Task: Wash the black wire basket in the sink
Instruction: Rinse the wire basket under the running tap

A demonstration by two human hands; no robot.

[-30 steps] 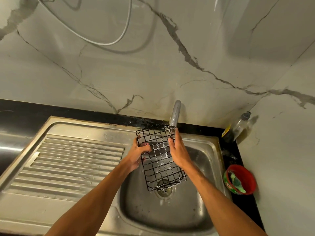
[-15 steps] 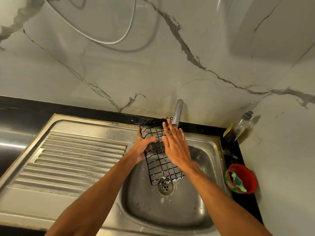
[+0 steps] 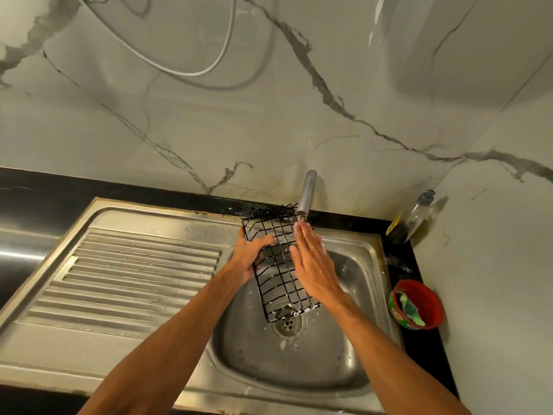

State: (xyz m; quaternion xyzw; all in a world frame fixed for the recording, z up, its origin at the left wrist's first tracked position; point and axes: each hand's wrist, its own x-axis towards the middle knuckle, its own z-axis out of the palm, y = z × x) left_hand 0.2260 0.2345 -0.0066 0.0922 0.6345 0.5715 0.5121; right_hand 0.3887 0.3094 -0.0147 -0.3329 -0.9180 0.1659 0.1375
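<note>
Since one second ago, the right hand (image 3: 314, 265) has let go of the rim of the black wire basket (image 3: 278, 265) and flattened, and the basket has turned further onto its side.

Writing: the red tub (image 3: 431, 295) at the right carries a green label (image 3: 396, 313) with red and white lettering, too small to read. The clear bottle (image 3: 416, 217) in the far right corner bears a yellow label (image 3: 392, 224), also illegible.

Position of the basket: it is held tilted above the basin of the steel sink (image 3: 299, 369). Its far end is just under the spout of the faucet (image 3: 306, 191), and its near end is over the drain (image 3: 288, 323). The left hand (image 3: 250, 256) grips its left wall, fingers curled round the wire and thumb inside. The right hand lies against its right side with fingers straight and together, fingertips just below the spout. White flecks dot the near end of the basket and the right hand.

Containers: the red tub stands on the black tabletop (image 3: 419, 354) right of the sink and holds a green scrub pad (image 3: 410, 308). The bottle shows dark contents in its lower part. A ribbed drainboard (image 3: 134, 280) lies left of the basin.
</note>
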